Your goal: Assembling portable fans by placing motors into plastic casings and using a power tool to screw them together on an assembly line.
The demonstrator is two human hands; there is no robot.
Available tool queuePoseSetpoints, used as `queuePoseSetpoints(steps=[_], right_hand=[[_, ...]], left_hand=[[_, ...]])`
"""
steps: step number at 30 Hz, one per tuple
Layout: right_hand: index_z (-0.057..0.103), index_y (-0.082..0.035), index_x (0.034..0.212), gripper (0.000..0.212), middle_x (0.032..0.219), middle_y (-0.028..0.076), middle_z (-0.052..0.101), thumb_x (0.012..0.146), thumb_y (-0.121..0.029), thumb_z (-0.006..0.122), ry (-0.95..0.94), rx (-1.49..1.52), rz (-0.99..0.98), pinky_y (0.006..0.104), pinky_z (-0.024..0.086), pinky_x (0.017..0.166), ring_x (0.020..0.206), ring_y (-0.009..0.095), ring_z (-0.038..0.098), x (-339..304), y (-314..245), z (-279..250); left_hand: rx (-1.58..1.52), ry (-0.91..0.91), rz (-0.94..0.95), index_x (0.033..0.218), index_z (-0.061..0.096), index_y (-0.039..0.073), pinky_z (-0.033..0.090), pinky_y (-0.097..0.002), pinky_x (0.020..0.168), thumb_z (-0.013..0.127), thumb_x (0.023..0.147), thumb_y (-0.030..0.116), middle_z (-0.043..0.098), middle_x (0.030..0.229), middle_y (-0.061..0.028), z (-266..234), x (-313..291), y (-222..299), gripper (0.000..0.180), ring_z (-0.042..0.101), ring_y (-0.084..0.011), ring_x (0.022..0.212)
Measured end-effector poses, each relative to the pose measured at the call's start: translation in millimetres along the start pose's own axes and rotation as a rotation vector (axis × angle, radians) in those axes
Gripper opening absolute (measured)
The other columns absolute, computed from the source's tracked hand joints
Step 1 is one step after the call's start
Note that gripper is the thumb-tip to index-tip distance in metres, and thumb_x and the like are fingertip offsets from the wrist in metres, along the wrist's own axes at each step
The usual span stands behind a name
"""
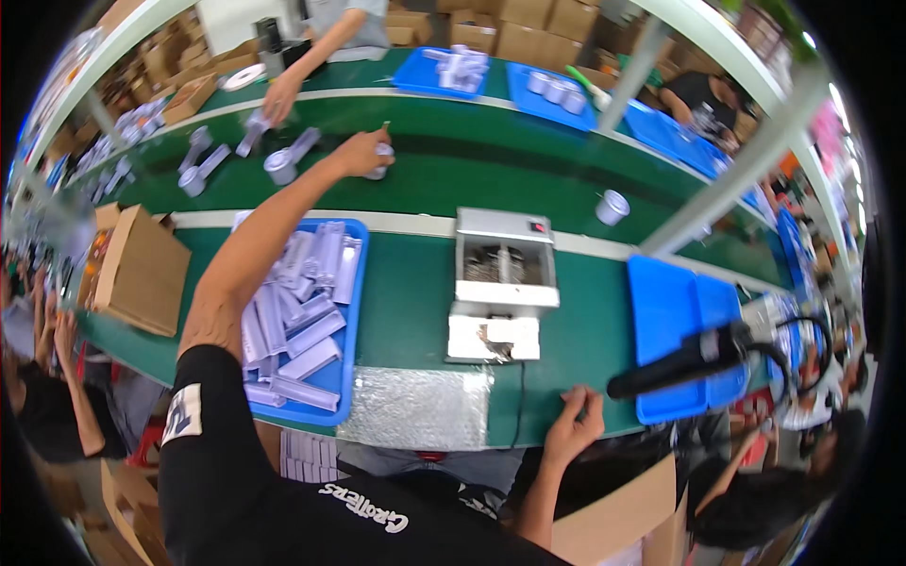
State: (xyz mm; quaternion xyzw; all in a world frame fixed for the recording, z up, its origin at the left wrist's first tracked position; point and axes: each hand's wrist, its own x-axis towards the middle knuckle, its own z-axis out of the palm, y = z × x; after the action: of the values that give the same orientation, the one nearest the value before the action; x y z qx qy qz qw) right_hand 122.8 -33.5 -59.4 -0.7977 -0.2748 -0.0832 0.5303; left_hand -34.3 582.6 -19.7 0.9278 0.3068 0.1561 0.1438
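My left arm stretches over to the green conveyor belt, where my left hand [360, 156] is closed round a white round cup-shaped plastic part [380, 170]. Most of that part is hidden behind the fingers. Close to my body, my right hand [578, 424] hovers above the green table's front edge with thumb and fingertips pinched together; anything between them is too small to make out. Beyond it stands a metal screw feeder [507, 297] with small dark screws inside. A black electric screwdriver [675, 363] lies to its right, over a blue tray [665, 316].
Under my left arm, a blue tray [347, 377] holds several pale channel-shaped plastic pieces [316, 330]. Bubble wrap [415, 406] lies beside it. A cardboard box [142, 269] stands far left. More white parts [280, 167] sit on the belt, where a co-worker's hand [280, 99] reaches in.
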Motion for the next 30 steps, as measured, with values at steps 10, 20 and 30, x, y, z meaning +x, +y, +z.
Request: queuePoseSetpoints(steps=[10,20,30], right_hand=[[0.065,0.005,0.115,0.019,0.108,0.017,0.071,0.098,0.001,0.062,0.067,0.067,-0.148,0.0381,0.053,0.090,0.094,0.029,0.067,3,-7,-7],[0.071,0.005,0.110,0.012,0.092,0.010,0.074,0.101,-0.002,0.066,-0.742,0.726,-0.194,0.0275,0.056,0.072,0.079,0.014,0.070,-46,-108,52],[0.073,-0.002,0.110,0.034,0.109,0.014,0.073,0.089,-0.028,0.079,-1.129,0.077,-0.852,0.0487,0.054,0.089,0.103,0.038,0.068,-81,-190,149]], left_hand=[[-0.562,-0.225,0.018,0.128,0.068,0.009,0.049,-0.0269,0.087,0.070,0.102,0.036,0.066,0.104,-0.0012,-150,-175,202,0.038,0.061,-0.0115,0.098],[-1.759,-0.781,-0.218,0.127,0.064,0.000,0.052,-0.0345,0.102,0.069,0.102,0.035,0.072,0.119,-0.0142,18,-433,329,0.043,0.069,-0.0219,0.117],[-1.687,-0.734,-0.042,0.135,0.062,0.006,0.046,-0.0308,0.101,0.077,0.096,0.037,0.064,0.127,-0.0054,68,-493,340,0.052,0.059,-0.0146,0.117]])
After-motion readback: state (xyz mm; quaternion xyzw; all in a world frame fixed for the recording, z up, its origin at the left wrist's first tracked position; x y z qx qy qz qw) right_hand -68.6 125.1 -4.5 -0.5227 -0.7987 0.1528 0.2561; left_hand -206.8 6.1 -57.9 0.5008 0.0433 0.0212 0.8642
